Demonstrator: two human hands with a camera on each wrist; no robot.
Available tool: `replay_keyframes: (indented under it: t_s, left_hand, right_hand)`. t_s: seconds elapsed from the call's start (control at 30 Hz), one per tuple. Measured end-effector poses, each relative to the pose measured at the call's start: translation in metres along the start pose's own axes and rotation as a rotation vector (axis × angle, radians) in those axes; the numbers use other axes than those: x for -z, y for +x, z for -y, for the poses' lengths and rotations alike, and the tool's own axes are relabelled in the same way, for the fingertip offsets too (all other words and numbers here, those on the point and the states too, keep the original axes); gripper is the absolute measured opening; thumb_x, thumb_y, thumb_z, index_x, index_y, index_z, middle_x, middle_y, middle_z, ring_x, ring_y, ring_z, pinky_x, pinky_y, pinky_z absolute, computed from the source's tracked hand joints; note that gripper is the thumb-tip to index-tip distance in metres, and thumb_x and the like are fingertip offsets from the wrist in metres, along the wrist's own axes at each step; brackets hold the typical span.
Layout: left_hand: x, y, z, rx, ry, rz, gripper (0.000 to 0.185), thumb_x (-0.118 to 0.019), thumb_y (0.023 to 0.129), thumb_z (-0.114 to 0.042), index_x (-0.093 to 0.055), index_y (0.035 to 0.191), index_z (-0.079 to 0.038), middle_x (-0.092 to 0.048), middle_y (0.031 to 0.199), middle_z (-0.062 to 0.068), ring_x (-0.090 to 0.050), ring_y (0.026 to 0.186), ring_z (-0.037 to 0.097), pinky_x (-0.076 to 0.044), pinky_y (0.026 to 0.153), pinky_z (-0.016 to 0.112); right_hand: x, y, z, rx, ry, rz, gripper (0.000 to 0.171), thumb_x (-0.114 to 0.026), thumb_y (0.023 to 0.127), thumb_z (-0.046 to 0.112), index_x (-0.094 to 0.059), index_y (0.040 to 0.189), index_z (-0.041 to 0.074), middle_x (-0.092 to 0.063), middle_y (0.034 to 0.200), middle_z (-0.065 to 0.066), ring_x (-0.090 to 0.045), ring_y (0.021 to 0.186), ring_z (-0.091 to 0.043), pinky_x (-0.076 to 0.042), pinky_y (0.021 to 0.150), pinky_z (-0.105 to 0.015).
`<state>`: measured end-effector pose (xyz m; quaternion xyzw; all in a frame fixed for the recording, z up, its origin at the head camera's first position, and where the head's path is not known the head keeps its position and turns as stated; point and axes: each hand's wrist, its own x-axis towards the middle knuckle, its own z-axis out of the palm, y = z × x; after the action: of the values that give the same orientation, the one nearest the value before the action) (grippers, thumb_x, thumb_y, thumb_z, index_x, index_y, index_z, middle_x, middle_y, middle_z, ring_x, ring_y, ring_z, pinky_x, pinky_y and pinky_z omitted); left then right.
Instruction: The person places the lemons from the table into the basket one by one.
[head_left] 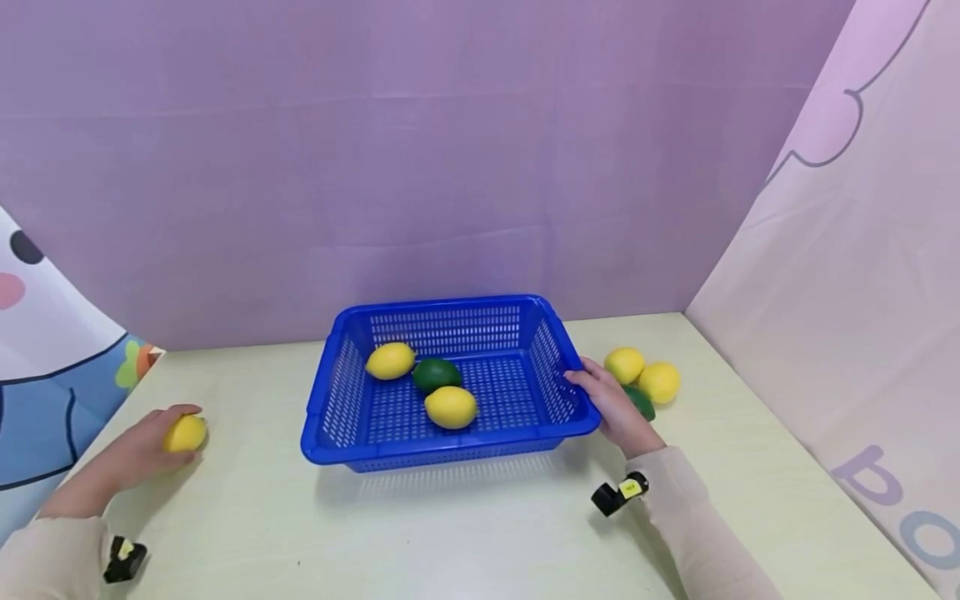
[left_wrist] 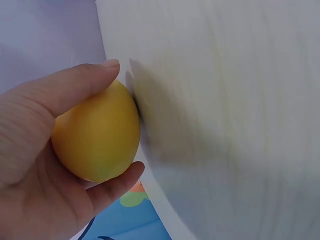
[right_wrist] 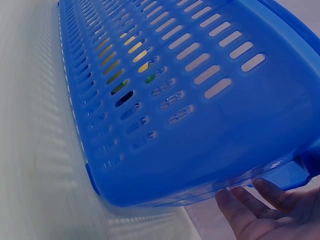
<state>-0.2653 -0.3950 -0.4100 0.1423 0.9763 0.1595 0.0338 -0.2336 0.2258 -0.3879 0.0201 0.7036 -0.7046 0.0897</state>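
Note:
At the left of the table, my left hand (head_left: 144,450) grips a yellow lemon (head_left: 185,434). The left wrist view shows thumb and fingers around this lemon (left_wrist: 97,132), close to the tabletop. My right hand (head_left: 613,406) holds the right rim of a blue plastic basket (head_left: 450,451); in the right wrist view its fingers (right_wrist: 235,207) touch the basket's outer side (right_wrist: 210,145), and the thumb is out of sight there. Inside the basket lie a lemon (head_left: 391,361), a second lemon (head_left: 451,407) and a dark green avocado-like fruit (head_left: 437,376) between them.
Behind my right hand, a lemon (head_left: 624,365), another lemon (head_left: 660,382) and a partly hidden green fruit (head_left: 640,402) rest on the pale table (head_left: 420,542). A purple cloth (head_left: 450,167) hangs along the back; printed cloths border both sides.

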Motion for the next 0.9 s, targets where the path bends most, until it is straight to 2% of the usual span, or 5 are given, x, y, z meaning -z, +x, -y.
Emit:
replay_keyframes:
  t_s: [0.33,0.6,0.9]
  left_hand:
    - [-0.0011,0.0013,0.0011,0.005,0.005,0.001,0.066,-0.076,0.074,-0.013,-0.039,0.122,0.013,-0.052,0.098,0.028,-0.049,0.082,0.034,-0.046,0.073,0.051]
    - [-0.0032,0.001,-0.0016,-0.018,0.009,-0.022,0.062,-0.075,0.075,-0.01,-0.041,0.122,0.011,-0.052,0.099,0.027,-0.049,0.083,0.034,-0.046,0.074,0.053]
    - [-0.0032,0.0007,-0.0018,-0.028,0.015,-0.03,0.06,-0.075,0.074,-0.009,-0.042,0.121,0.01,-0.052,0.096,0.024,-0.049,0.081,0.032,-0.047,0.072,0.05]
  right_hand:
    - [-0.0001,0.0005,-0.001,-0.007,0.003,-0.001,0.054,-0.043,0.099,0.025,-0.025,0.146,0.004,-0.048,0.125,-0.025,-0.062,0.09,-0.02,-0.055,0.08,-0.036]
    - [0.0008,0.001,0.0002,0.0,-0.01,-0.006,0.054,-0.043,0.099,0.025,-0.026,0.146,0.003,-0.049,0.124,-0.024,-0.061,0.092,-0.02,-0.054,0.082,-0.036]
    - [-0.001,0.001,-0.0001,-0.004,-0.001,-0.009,0.052,-0.043,0.099,0.024,-0.028,0.145,0.004,-0.048,0.125,-0.025,-0.061,0.093,-0.021,-0.054,0.083,-0.037]
